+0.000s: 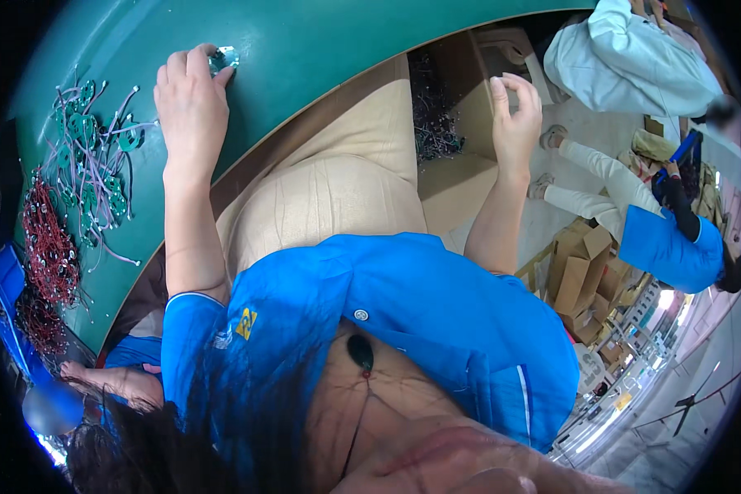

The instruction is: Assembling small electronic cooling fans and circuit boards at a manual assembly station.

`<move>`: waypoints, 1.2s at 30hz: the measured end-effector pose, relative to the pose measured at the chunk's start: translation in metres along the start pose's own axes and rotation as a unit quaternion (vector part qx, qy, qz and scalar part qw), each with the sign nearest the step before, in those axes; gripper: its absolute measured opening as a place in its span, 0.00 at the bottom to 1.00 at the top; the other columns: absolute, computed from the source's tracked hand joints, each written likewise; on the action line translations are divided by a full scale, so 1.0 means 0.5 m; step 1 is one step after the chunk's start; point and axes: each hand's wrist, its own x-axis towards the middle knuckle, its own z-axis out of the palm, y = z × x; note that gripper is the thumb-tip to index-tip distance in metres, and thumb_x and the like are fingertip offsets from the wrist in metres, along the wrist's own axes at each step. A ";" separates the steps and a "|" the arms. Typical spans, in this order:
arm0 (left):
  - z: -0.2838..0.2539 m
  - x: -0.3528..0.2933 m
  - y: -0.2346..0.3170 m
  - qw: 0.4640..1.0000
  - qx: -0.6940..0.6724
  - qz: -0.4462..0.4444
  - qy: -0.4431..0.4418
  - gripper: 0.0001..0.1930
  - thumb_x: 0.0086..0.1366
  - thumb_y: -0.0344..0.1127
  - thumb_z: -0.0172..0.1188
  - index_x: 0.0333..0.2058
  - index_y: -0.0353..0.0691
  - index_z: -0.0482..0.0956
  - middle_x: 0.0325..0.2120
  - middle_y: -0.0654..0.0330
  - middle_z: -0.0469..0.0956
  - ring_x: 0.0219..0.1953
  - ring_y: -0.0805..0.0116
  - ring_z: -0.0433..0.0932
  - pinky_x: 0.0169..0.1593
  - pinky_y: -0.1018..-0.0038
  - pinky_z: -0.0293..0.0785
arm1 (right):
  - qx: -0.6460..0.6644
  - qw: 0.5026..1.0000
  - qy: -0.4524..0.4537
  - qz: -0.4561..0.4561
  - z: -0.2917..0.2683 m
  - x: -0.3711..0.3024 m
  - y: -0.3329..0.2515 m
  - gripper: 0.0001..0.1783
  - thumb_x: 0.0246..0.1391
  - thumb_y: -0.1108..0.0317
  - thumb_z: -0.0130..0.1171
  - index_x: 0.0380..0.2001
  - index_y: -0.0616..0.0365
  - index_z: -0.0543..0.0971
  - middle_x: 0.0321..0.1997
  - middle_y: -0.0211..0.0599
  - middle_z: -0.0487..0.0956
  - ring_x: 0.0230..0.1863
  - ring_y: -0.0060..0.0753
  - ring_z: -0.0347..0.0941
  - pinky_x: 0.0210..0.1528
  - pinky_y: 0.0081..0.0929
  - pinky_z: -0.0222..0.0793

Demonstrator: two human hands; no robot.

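My left hand [191, 103] rests on the green tabletop [321, 58], fingers closed round a small shiny silver-and-green part [225, 58]. The fingers partly cover it, so its exact kind does not show. Left of that hand lies a loose heap of green round circuit boards [82, 130] with pale wires and white connectors. My right hand [517, 119] is raised off the table, beside an open cardboard box [461, 185]. Its thumb and index finger curl together in a pinch; anything between the tips is too small to make out.
A tangle of red wires [51, 239] lies on the table's left side. Dark small parts [436, 123] fill the box by my lap. A person in blue [132, 354] sits at lower left; two others are at right, near opened cartons [584, 263].
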 end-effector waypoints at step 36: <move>0.003 -0.041 0.007 0.943 -0.307 -0.087 0.090 0.07 0.53 0.26 0.60 0.33 0.41 0.77 0.21 0.65 0.75 0.22 0.68 0.69 0.33 0.74 0.67 | -0.125 0.951 -0.276 -0.062 0.270 0.365 -0.364 0.14 0.51 0.64 0.55 0.42 0.52 0.71 0.37 0.38 0.72 0.39 0.40 0.69 0.40 0.35 0.65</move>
